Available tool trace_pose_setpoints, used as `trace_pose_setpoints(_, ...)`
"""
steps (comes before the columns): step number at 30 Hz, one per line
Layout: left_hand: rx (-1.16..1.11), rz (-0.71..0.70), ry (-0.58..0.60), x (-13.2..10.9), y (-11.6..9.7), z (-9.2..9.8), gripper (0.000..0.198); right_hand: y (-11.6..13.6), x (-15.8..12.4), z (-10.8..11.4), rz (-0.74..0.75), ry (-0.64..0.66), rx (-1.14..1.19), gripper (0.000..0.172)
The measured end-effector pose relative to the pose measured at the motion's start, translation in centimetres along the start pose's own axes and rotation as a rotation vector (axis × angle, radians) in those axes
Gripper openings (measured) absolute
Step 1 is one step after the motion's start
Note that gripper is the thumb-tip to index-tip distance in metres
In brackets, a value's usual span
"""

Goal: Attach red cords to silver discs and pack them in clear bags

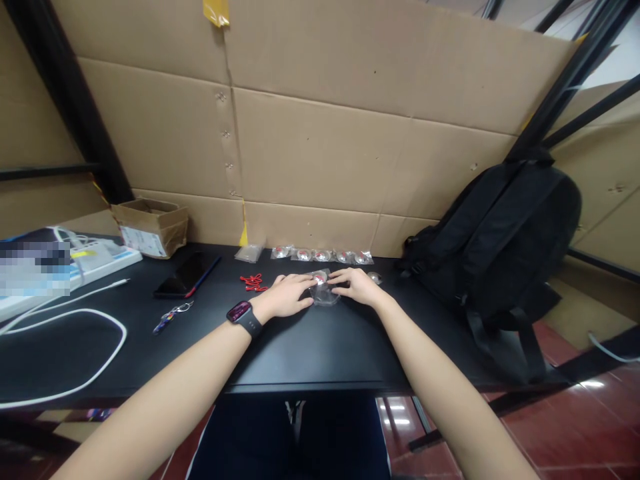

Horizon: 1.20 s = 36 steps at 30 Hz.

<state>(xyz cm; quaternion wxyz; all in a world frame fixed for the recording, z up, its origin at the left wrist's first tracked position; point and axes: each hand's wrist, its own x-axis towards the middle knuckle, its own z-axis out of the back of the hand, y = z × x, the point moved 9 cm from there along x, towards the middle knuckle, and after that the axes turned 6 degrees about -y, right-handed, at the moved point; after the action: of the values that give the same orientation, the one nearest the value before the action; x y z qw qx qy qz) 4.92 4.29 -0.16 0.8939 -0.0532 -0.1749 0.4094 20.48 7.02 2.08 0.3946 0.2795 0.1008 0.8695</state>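
A clear plastic bag (326,295) with a round silver and red item (320,278) at its upper end lies on the black table (320,360) between my hands. My left hand (289,295), with a dark watch on the wrist, touches the bag's left side with its fingertips and thumb. From the right, the fingers of my right hand (356,287) are on the bag's other edge. Both hands pinch the bag lightly. Just behind them runs a row of several bagged round items (323,255). Another round item (374,277) rests beyond my right hand.
Red cords (251,283), a phone (187,275), a keychain (171,317) and a white cable (123,333) lie to the left. Clear bags (250,253) and a cardboard box (153,227) stand near the back wall. A black backpack (500,240) fills the right.
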Motion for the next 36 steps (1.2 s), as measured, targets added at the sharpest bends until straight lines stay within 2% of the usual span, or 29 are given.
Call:
trace_pose_setpoints(6, 0.048, -0.014, -0.066, 0.2, -0.4, 0.7, 0.05, -0.3, -0.2, -0.2, -0.014, 0.034, -0.003, 0.018)
trace_pose_setpoints(10, 0.042, -0.021, -0.145, 0.1, -0.9, 1.7, 0.038, 0.1, -0.3, 0.2, 0.003, -0.011, -0.01, 0.019)
trace_pose_setpoints(13, 0.038, -0.037, -0.145, 0.0, -1.3, 1.8, 0.034, 0.4, -0.3, 0.3, 0.022, -0.037, -0.007, 0.024)
trace_pose_setpoints(17, 0.058, -0.044, -0.163, 0.1, -1.6, 2.0, 0.031, 0.0, -0.1, 0.0, 0.016, -0.044, -0.038, 0.019)
trace_pose_setpoints(21, 0.098, -0.028, -0.196, 0.2, -1.8, 1.9, 0.02, -0.7, -0.1, 0.0, -0.026, -0.071, -0.031, 0.017)
trace_pose_setpoints(28, 0.077, 0.025, -0.209, 0.7, -1.3, 2.1, 0.023, -1.1, -0.1, 0.4, -0.06, -0.061, 0.108, 0.017)
trace_pose_setpoints(36, -0.093, 0.146, -0.176, 1.2, 0.7, 1.9, 0.03, -1.0, -0.2, -0.6, -0.201, 0.073, 0.213, 0.024)
